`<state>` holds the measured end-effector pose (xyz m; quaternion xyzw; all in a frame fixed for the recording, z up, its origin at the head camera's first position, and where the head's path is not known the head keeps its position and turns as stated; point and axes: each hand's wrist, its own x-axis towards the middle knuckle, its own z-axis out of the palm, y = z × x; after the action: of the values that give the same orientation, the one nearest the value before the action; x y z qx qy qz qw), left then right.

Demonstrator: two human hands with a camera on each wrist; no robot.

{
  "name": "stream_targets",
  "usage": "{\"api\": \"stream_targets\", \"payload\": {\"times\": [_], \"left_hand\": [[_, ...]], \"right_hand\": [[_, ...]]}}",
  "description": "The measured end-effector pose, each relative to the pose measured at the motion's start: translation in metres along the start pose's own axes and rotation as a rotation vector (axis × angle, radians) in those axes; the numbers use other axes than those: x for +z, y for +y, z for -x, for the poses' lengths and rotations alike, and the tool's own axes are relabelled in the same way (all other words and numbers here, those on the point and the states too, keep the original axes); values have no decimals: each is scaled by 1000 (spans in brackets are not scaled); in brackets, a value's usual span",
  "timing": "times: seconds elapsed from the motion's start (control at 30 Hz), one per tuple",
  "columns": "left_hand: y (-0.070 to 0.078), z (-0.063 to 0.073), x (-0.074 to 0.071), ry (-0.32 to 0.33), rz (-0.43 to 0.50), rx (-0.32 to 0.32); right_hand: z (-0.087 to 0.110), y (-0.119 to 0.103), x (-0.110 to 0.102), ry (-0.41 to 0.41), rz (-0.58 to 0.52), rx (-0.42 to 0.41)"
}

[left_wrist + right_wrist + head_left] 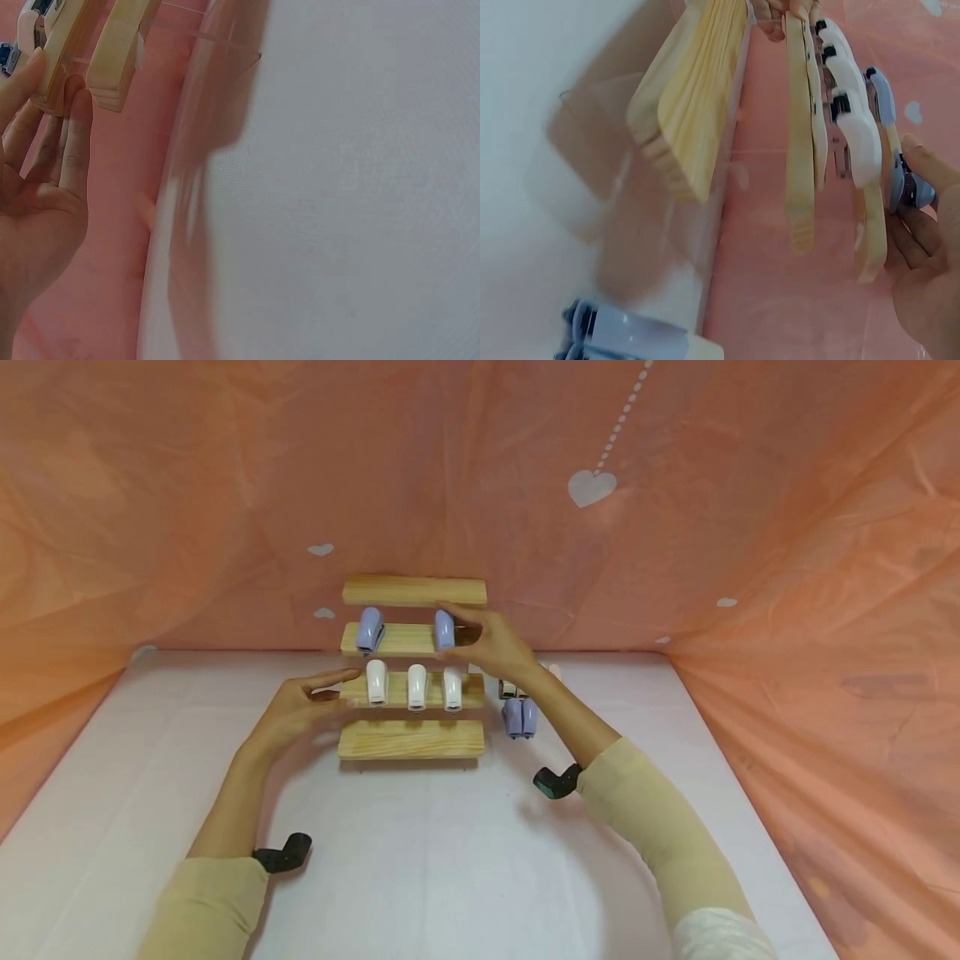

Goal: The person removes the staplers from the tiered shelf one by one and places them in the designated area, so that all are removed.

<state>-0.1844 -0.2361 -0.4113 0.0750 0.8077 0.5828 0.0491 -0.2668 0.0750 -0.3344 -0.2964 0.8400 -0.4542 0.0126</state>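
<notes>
A tiered wooden display rack (411, 741) holds small staplers on its boards. My right hand (495, 647) pinches a purple stapler (444, 630) between thumb and fingers at the right end of the second board from the top. Another purple stapler (370, 629) stands at that board's left end. On the board below are three white staplers, the left one (377, 682), the middle one (417, 687) and the right one (452, 688). My left hand (303, 706) grips the left end of this board, thumb and fingers on either side of it in the left wrist view.
Two purple staplers (513, 717) lie side by side on the white table (420, 860), right of the rack, with more small items partly hidden behind my right forearm. An orange-pink curtain (525, 527) with hearts hangs behind the rack. The top and bottom boards carry no staplers.
</notes>
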Motion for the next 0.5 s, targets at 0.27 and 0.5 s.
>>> {"api": "stream_targets", "payload": {"times": [0.27, 0.5], "left_hand": [[1, -1, 2, 8, -30, -8], [0, -1, 4, 16, -37, -6]], "right_hand": [[16, 13, -14, 29, -65, 47], [29, 20, -24, 65, -58, 82]]}}
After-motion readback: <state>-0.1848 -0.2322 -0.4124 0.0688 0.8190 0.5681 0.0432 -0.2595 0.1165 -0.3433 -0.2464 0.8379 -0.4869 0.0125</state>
